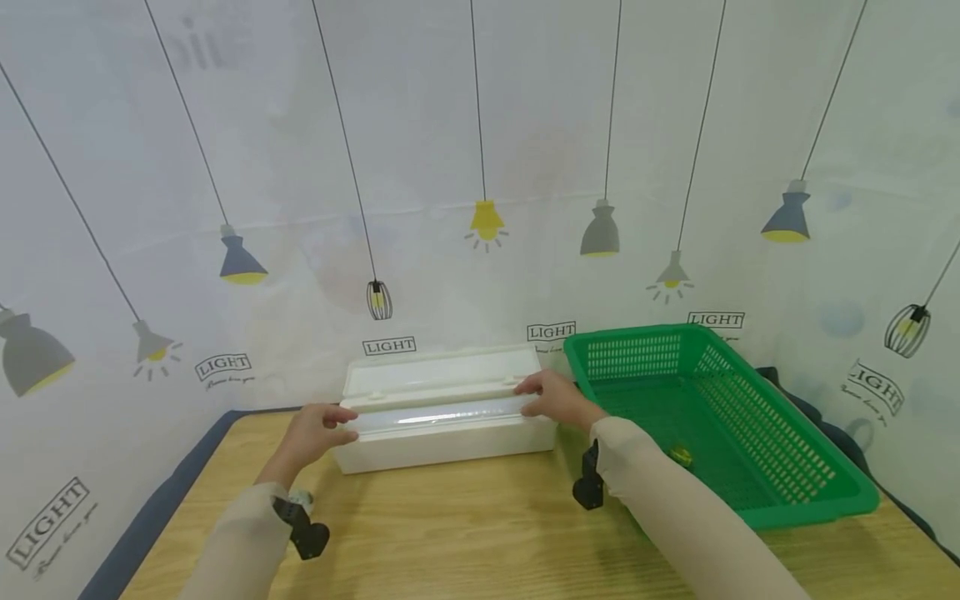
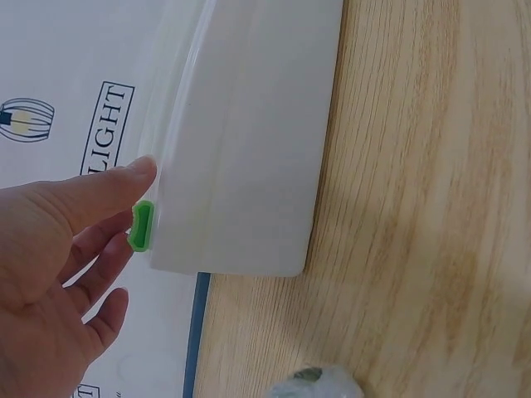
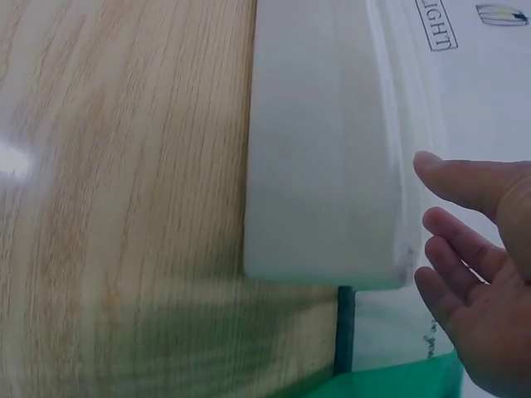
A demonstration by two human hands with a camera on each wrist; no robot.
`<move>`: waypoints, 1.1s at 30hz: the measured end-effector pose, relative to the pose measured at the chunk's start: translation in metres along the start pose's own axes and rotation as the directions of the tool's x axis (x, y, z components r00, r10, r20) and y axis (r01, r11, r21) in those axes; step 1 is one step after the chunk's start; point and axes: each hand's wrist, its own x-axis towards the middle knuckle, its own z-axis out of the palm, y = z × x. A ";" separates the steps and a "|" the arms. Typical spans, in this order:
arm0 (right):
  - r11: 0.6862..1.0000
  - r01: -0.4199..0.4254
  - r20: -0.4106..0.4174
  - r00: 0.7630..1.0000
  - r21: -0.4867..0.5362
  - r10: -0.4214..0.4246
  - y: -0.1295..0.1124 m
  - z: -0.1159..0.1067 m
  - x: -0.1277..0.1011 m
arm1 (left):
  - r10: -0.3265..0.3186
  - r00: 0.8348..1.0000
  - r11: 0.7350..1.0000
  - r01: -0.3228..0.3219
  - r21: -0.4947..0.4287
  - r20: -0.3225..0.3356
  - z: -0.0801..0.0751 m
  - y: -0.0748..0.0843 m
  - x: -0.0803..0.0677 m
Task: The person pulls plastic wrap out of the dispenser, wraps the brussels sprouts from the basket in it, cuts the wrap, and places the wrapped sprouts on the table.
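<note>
A long white box [image 1: 450,450] lies across the table with its lid [image 1: 442,372] raised at the back. Along its opening runs a shiny clear strip [image 1: 450,414], which looks like plastic film. At the box's left end is my left hand [image 1: 311,429], thumb and fingers apart. A small green piece [image 2: 142,226] sits by those fingertips, below the thumb, in the left wrist view. My right hand [image 1: 558,397] is at the opposite end, fingers loosely bent, thumb tip near the box's upper edge. Nothing shows between its thumb and fingers in the right wrist view.
To the right stands a large green basket [image 1: 780,433] with a small yellow-green item [image 1: 681,455] inside. A small pale bundle [image 2: 315,383] lies on the wooden table [image 1: 450,533] near my left wrist. Behind the box hangs a lamp-printed white sheet [image 1: 420,167].
</note>
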 end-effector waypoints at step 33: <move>0.990 -0.125 -0.194 0.975 -0.073 0.108 0.017 0.014 0.014 | -0.003 0.999 0.999 0.004 0.035 -0.032 0.014 -0.007 0.011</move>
